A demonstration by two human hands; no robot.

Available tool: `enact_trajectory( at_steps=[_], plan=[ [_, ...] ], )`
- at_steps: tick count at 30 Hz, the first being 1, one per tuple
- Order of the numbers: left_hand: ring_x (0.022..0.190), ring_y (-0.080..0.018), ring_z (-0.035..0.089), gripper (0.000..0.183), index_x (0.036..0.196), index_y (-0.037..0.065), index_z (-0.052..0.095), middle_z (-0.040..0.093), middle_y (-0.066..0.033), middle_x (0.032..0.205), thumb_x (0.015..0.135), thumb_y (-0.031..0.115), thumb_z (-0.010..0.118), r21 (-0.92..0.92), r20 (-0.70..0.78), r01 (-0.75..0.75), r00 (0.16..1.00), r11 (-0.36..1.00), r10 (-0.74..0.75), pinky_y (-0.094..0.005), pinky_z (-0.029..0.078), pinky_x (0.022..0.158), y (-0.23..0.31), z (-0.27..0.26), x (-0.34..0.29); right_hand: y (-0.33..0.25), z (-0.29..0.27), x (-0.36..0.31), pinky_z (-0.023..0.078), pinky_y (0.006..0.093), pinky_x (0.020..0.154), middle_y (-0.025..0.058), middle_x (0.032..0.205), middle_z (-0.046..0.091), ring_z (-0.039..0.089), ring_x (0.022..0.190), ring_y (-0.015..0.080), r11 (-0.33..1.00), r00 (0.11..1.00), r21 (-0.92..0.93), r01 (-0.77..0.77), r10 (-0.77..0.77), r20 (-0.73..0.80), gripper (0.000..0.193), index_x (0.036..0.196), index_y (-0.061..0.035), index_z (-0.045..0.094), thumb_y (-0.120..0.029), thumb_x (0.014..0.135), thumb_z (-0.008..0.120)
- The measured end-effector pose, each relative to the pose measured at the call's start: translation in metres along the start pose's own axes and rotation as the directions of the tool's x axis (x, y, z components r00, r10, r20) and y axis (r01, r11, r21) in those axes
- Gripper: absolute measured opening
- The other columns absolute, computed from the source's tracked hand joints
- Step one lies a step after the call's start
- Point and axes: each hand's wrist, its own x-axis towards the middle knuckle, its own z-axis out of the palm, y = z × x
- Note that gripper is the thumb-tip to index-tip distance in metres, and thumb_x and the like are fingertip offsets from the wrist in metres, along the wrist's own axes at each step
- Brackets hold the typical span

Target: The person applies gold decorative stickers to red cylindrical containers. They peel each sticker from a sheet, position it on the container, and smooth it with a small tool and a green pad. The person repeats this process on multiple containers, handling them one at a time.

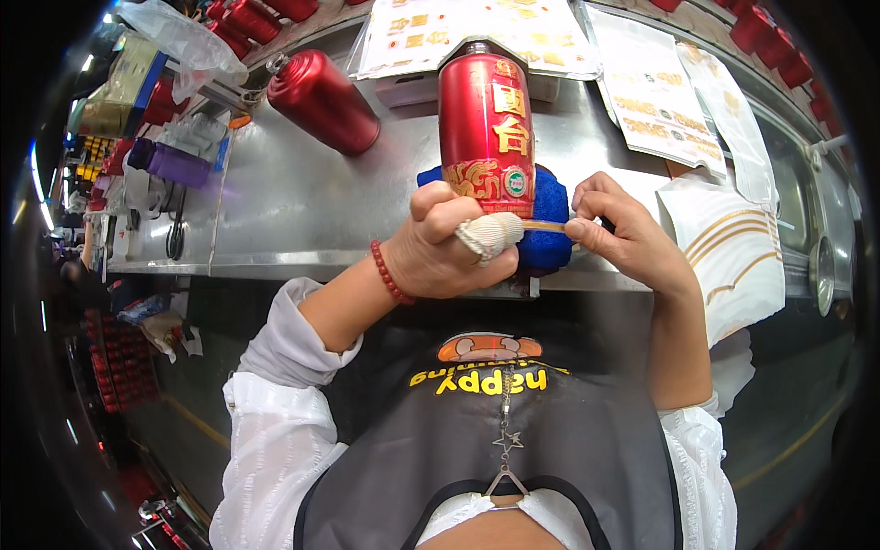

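A red bottle (481,128) with gold decoration lies on a blue cloth pad (550,206), its base end toward me. My left hand (445,240) is at that base end with its fingers curled in. One of its fingers wears a white knitted finger cover (492,235). From this cover a thin gold strip (547,225) runs across to my right hand (628,234), which pinches its other end between thumb and forefinger. The strip crosses just below the bottle's lower rim. Where it meets my left fingers, its end is hidden.
Another red bottle (323,103) lies on the metal table (275,202) to the left. Printed decal sheets (472,32) lie at the back, with more sheets (660,87) at right. White backing paper with gold strips (729,247) hangs over the right front edge. A purple bottle (170,162) is far left.
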Motion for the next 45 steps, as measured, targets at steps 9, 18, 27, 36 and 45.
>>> enact_trajectory(
  at_steps=[9,18,27,36,45],
  plan=[
    [0.098,-0.0234,0.042,0.027,0.082,0.030,0.067,0.061,0.0073,0.112,0.060,0.017,0.074,0.075,-0.006,-0.009,1.000,0.997,0.009,-0.0395,0.041,0.081,0.003,-0.005,-0.005,0.006,0.001,0.001,0.043,0.0280,0.077,0.0050,0.098,0.047,0.047,0.086,0.0150,0.999,1.000,-0.040,0.016,-0.015,0.025,0.034,0.083,-0.0031,0.053,-0.030,0.098,0.067],
    [0.100,-0.0236,0.042,0.030,0.082,0.029,0.067,0.061,0.0067,0.114,0.057,0.015,0.075,0.010,-0.004,-0.012,1.000,1.000,0.012,-0.0384,0.041,0.077,0.000,-0.004,-0.001,0.005,0.000,0.002,0.042,0.0283,0.079,0.0053,0.098,0.048,0.046,0.088,0.0156,0.999,0.999,-0.040,0.012,-0.011,0.034,0.033,0.084,-0.0026,0.053,-0.029,0.099,0.066],
    [0.102,-0.0236,0.042,0.029,0.084,0.029,0.068,0.062,0.0076,0.116,0.057,0.017,0.073,0.033,0.084,-0.033,0.996,0.999,0.030,-0.0393,0.040,0.080,0.000,-0.005,0.003,0.009,-0.002,0.003,0.042,0.0282,0.082,0.0052,0.098,0.048,0.047,0.091,0.0164,0.999,0.998,-0.030,-0.020,0.022,0.060,0.032,0.085,-0.0028,0.053,-0.028,0.099,0.066],
    [0.101,-0.0230,0.042,0.026,0.080,0.028,0.067,0.061,0.0081,0.111,0.057,0.017,0.073,0.075,0.053,0.019,0.998,0.997,-0.023,-0.0379,0.040,0.078,0.006,-0.011,-0.003,0.009,0.000,0.005,0.043,0.0292,0.080,0.0071,0.097,0.049,0.048,0.089,0.0182,0.999,0.998,-0.030,0.036,-0.035,0.043,0.032,0.084,-0.0016,0.054,-0.027,0.098,0.066],
    [0.102,-0.0234,0.042,0.024,0.079,0.028,0.066,0.061,0.0085,0.112,0.058,0.017,0.073,0.097,0.036,0.041,0.998,0.994,-0.044,-0.0376,0.041,0.076,0.007,-0.010,-0.003,0.010,0.000,0.007,0.040,0.0272,0.080,0.0048,0.100,0.047,0.045,0.089,0.0159,0.991,0.998,0.133,0.003,-0.011,0.064,0.039,0.086,-0.0003,0.055,-0.035,0.103,0.059]
  ],
)
